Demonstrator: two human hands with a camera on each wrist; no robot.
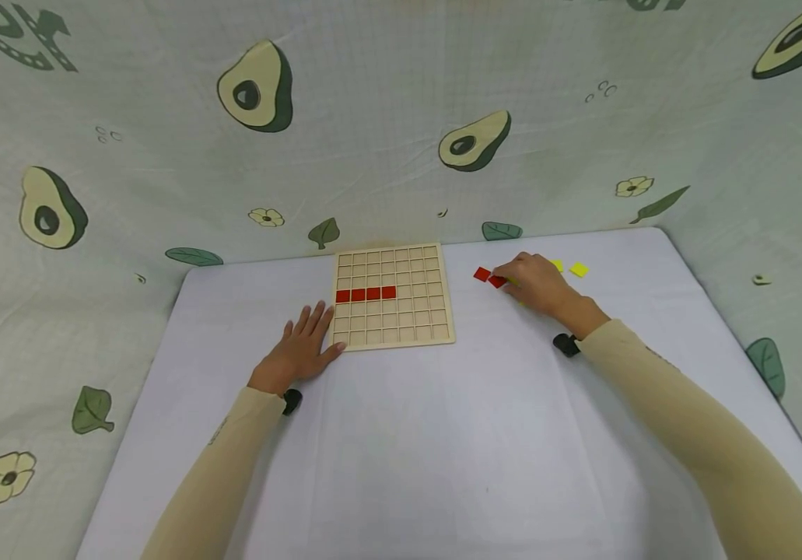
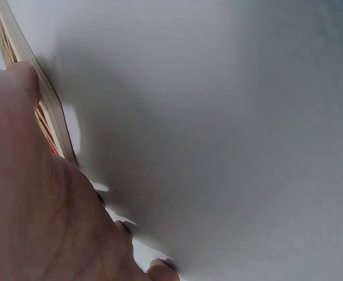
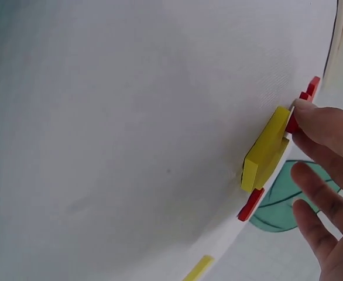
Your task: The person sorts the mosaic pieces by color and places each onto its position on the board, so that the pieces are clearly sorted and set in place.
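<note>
A square wooden grid board [image 1: 448,315] lies on the table, with several red square tiles [image 1: 365,294] in a row from its left edge. My left hand [image 1: 299,348] lies flat with fingers spread against the board's left side, its thumb at the near left corner. To the right of the board, my right hand [image 1: 537,286] pinches a red tile [image 1: 496,281] between thumb and forefinger. Another red tile [image 1: 481,274] lies just left of it. The right wrist view shows a yellow tile [image 3: 268,143] close by the fingertips and a further red tile [image 3: 251,205].
Yellow tiles [image 1: 579,270] lie beyond the right hand, partly hidden by it. A white cloth covers the table [image 1: 429,451]. Behind its far edge hangs a pale curtain [image 1: 365,101] printed with avocados and leaves.
</note>
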